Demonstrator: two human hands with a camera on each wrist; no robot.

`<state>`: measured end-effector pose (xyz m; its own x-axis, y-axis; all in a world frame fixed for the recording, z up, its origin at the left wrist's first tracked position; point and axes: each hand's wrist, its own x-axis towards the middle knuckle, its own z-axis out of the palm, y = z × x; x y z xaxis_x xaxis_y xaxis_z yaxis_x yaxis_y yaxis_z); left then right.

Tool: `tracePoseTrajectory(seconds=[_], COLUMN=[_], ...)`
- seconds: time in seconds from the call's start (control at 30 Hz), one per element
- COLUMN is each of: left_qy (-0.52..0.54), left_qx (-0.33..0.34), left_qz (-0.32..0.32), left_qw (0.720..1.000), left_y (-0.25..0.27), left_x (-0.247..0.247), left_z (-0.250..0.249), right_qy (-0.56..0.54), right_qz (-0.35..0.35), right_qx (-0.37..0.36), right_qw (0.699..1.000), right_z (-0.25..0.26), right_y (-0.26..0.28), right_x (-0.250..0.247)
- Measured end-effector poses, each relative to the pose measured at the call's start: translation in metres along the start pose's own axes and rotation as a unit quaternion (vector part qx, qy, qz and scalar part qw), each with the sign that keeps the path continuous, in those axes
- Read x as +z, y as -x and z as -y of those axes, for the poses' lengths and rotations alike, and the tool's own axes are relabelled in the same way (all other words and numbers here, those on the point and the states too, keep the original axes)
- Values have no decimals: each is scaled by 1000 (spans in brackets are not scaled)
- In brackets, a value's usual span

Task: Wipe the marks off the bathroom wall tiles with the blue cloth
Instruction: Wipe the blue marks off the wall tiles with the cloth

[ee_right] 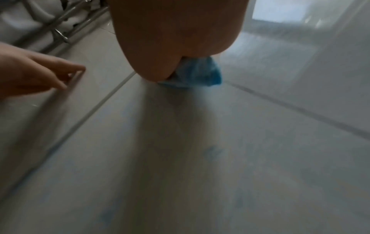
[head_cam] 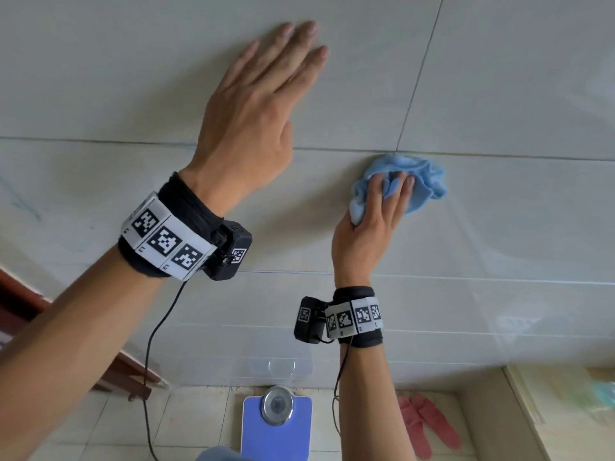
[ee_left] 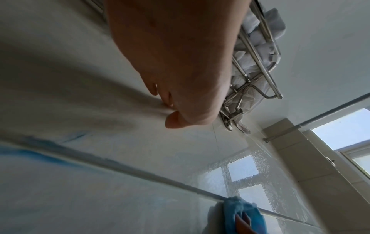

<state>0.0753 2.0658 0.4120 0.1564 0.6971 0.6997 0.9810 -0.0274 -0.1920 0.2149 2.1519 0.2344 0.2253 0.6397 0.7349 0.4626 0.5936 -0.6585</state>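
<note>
My left hand (head_cam: 259, 104) lies flat and open on the pale grey wall tiles (head_cam: 499, 78), fingers straight, above a horizontal grout line. Lower and to the right, my right hand (head_cam: 376, 221) grips the bunched blue cloth (head_cam: 422, 181) and presses it against the wall just under the grout crossing. In the right wrist view the cloth (ee_right: 200, 74) pokes out beneath my palm (ee_right: 176, 31). Faint blue marks (head_cam: 23, 201) streak the tile at far left. A stronger blue smear (ee_left: 40, 155) shows in the left wrist view, and pale blue traces (ee_right: 212, 152) below the cloth.
On the floor under my arms stand a blue bathroom scale (head_cam: 276, 424) and pink slippers (head_cam: 426, 424). A metal rack with white towels (ee_left: 258, 55) is fixed high on the wall. A window (ee_left: 344, 128) is to the right, a brown door frame (head_cam: 20, 304) to the left.
</note>
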Motion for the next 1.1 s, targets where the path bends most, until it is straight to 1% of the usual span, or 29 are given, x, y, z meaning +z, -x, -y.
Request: tracePoseTrajectory(seconds=[0.07, 0.1, 0.13, 0.23, 0.27, 0.33, 0.43, 0.5, 0.57, 0.63, 0.7, 0.73, 0.77, 0.83, 0.87, 0.9, 0.93, 0.97, 1.03, 1.1], left_qy=[-1, -6, -11, -12, -10, -4, -4, 4, 10, 14, 15, 15, 12, 6, 4, 4, 6, 10, 18, 23], left_qx=[-2, -8, -16, -43, -52, -72, -133, -176, -201, -223, -242, -246, -246, -242, -243, -247, -251, -253, -248, -243], left_qz=[-9, -16, -23, -45, -52, -70, -105, -117, -120, -113, -101, -95, -93, -99, -103, -106, -110, -114, -118, -122], left_qw=[1000, 1000, 1000, 998, 997, 995, 985, 977, 972, 968, 965, 964, 965, 965, 964, 963, 962, 961, 961, 962], left_y=[7, 11, 16, 30, 34, 42, 54, 60, 68, 78, 88, 91, 93, 96, 97, 99, 101, 103, 106, 112], left_x=[-1, -1, -2, -2, -2, -1, -3, -4, -4, -6, -10, -13, -16, -23, -28, -32, -35, -38, -42, -47], left_z=[5, 8, 12, 26, 30, 40, 56, 67, 81, 95, 108, 114, 120, 135, 142, 149, 155, 161, 172, 186], right_qy=[-26, -33, -36, -42, -46, -45, -10, -5, -27, -53, -67, -68, -65, -47, -35, -24, -14, -9, -12, -38], right_qz=[-15, -15, -7, 41, 51, 59, 73, 66, 33, -5, -16, 0, 31, 115, 144, 158, 153, 127, 26, -70], right_qx=[30, 31, 21, -54, -69, -80, -106, -97, -65, -34, -28, -49, -83, -163, -190, -201, -197, -178, -102, -3], right_qw=[999, 999, 999, 997, 995, 994, 992, 993, 997, 998, 997, 996, 994, 979, 970, 967, 968, 976, 994, 997], right_z=[14, 21, 29, 49, 55, 60, 58, 60, 69, 83, 102, 113, 125, 146, 151, 152, 150, 145, 134, 129], right_y=[3, 6, 12, 28, 31, 33, 24, 11, -4, -15, -17, -12, -4, 21, 33, 40, 40, 37, 23, 12], right_x=[9, 14, 19, 37, 41, 42, 32, 25, 24, 30, 40, 48, 55, 68, 71, 74, 76, 77, 75, 74])
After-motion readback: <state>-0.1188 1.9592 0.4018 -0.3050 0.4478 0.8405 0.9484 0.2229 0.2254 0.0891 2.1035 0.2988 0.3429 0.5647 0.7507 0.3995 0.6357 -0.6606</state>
